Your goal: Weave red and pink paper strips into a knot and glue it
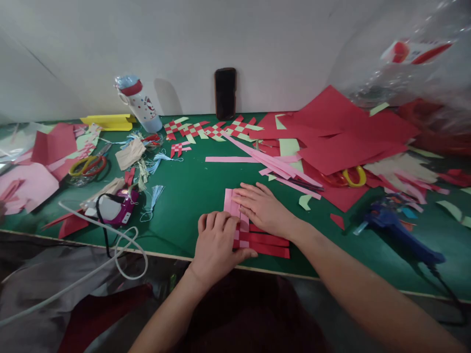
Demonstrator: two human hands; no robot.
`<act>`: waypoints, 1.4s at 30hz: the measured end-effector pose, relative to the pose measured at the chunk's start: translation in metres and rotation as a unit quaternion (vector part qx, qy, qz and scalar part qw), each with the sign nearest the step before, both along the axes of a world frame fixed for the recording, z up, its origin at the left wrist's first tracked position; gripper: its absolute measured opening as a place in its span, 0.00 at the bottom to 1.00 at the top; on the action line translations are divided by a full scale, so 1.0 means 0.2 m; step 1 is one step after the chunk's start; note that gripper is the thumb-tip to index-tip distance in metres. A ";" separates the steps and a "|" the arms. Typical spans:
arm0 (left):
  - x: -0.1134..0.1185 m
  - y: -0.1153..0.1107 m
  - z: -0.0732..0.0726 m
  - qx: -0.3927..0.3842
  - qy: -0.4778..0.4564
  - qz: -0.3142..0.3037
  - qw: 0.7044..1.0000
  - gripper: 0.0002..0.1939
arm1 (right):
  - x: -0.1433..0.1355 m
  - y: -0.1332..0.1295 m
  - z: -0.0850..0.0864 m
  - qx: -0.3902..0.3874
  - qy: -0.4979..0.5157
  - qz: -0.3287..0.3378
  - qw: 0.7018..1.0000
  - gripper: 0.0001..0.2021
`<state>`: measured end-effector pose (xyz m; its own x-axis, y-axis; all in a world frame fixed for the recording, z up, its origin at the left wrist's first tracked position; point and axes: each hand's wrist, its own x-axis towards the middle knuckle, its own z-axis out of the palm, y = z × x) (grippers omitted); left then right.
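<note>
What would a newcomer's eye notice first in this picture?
Probably the red paper sheets heaped at the back right of the green table. Then the left hand and right hand, resting on woven pink and red strips at the near edge, and the dark phone upright against the wall.

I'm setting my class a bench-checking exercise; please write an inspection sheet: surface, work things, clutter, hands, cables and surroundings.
Surface: green tabletop, items spread along the back and both sides.
Work things: woven paper, red and pink, near the front edge; loose pink strips behind it.
Clutter: scissors, purple device and blue tassel at left; red sheets and blue glue gun at right.
Hands: left hand and right hand both on the woven paper.
Cables: white cable looping at front left; dark cord from the glue gun.
Surroundings: pale wall behind, phone upright before it; clear plastic at upper right.
</note>
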<state>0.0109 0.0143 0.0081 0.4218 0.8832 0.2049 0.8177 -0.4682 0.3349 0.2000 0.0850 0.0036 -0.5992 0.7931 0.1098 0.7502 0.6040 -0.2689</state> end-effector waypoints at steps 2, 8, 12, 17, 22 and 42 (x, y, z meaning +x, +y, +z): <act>0.00 0.00 0.00 -0.006 -0.004 0.003 1.000 0.32 | 0.00 0.01 0.01 -0.011 0.007 -0.002 1.000 0.19; 0.01 0.00 0.00 0.000 -0.005 0.008 1.000 0.30 | 0.00 0.02 0.03 -0.049 0.026 -0.003 0.998 0.18; 0.01 0.00 0.00 -0.006 0.004 0.007 1.000 0.30 | 0.00 0.02 0.03 -0.050 0.029 -0.002 0.998 0.18; 0.01 0.00 0.00 -0.003 0.003 0.005 1.000 0.30 | 0.01 0.02 0.03 -0.044 0.029 -0.005 0.999 0.18; -0.01 -0.02 0.01 0.025 -0.006 -0.017 1.000 0.29 | 0.01 0.02 0.02 -0.041 0.030 -0.007 0.999 0.18; -0.10 -0.19 -0.01 0.030 0.052 -0.095 0.994 0.26 | 0.10 -0.02 0.09 -0.004 0.068 -0.018 0.998 0.22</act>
<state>-0.0094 -0.0247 0.0061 0.6022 0.7725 0.2014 0.7409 -0.6348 0.2193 0.2197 0.0800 0.0209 -0.5500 0.8153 0.1813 0.7278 0.5743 -0.3747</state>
